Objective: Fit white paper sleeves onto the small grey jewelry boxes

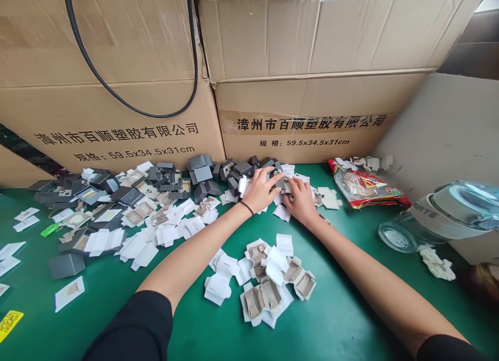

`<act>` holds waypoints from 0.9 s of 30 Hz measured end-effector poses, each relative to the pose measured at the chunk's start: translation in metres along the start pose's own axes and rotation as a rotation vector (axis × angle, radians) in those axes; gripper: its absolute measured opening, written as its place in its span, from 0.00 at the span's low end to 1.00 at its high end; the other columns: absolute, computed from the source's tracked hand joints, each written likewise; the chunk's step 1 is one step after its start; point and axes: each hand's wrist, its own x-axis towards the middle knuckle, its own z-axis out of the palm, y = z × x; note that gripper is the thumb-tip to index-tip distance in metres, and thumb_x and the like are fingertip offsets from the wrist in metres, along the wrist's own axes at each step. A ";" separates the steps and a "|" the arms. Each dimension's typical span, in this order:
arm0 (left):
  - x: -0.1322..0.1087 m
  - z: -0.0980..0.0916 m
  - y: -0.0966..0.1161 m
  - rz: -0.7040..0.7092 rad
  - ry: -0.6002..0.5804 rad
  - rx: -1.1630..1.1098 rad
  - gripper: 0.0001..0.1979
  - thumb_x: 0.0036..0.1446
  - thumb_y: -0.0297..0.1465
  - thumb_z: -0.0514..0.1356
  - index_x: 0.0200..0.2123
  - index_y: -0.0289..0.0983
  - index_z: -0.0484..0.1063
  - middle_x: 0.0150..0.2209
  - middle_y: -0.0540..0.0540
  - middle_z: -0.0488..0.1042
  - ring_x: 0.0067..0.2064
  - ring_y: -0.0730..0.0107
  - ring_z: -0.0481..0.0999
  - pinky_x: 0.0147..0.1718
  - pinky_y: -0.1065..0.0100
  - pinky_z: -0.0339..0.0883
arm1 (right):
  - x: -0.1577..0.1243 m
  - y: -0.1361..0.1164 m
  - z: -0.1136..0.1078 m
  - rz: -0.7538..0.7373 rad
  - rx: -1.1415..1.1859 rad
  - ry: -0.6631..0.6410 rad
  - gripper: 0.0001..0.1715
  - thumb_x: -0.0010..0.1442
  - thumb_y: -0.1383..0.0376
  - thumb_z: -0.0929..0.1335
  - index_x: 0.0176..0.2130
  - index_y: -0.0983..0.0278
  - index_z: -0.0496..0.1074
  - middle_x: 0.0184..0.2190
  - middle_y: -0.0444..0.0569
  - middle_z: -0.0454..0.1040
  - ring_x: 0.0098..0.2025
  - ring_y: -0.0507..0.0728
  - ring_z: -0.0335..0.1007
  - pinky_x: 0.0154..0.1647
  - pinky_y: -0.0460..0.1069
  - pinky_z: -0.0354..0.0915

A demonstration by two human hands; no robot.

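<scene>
Both my arms reach forward over a green table [343,319]. My left hand [262,188] rests with curled fingers on a small dark grey box [279,180] at the edge of a pile of grey boxes [202,176]. My right hand [299,199] meets it from the right, fingers on the same box and on white paper inserts [281,212] beneath. Whether either hand has the box lifted is hidden by the fingers. Nearer me lies a heap of white and tan folded card inserts [268,278].
Large cardboard cartons [312,91] wall the back of the table, a black cable [128,104] hanging over the left one. A red snack bag [362,187] and a clear glass jar [413,226] on its side lie at right. Loose white cards [132,241] cover the left.
</scene>
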 end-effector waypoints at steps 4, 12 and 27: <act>-0.004 0.005 0.000 0.021 -0.091 -0.031 0.30 0.54 0.35 0.59 0.60 0.40 0.57 0.63 0.37 0.51 0.64 0.51 0.48 0.60 0.49 0.52 | -0.005 -0.009 -0.004 0.025 -0.150 -0.005 0.36 0.56 0.61 0.62 0.62 0.67 0.53 0.61 0.62 0.54 0.58 0.71 0.52 0.52 0.65 0.57; -0.031 -0.036 0.012 -0.045 0.008 0.129 0.25 0.59 0.28 0.48 0.61 0.36 0.56 0.61 0.37 0.59 0.63 0.55 0.54 0.62 0.48 0.46 | -0.012 -0.033 -0.008 -0.300 -0.167 -0.138 0.28 0.60 0.63 0.60 0.59 0.64 0.59 0.57 0.57 0.63 0.60 0.66 0.53 0.63 0.65 0.41; -0.065 -0.053 -0.028 -0.249 0.002 0.248 0.17 0.52 0.42 0.59 0.39 0.36 0.75 0.37 0.40 0.77 0.55 0.49 0.61 0.49 0.51 0.66 | -0.012 -0.035 -0.007 -0.374 -0.008 -0.061 0.20 0.62 0.68 0.58 0.53 0.63 0.65 0.58 0.56 0.64 0.61 0.64 0.54 0.62 0.68 0.43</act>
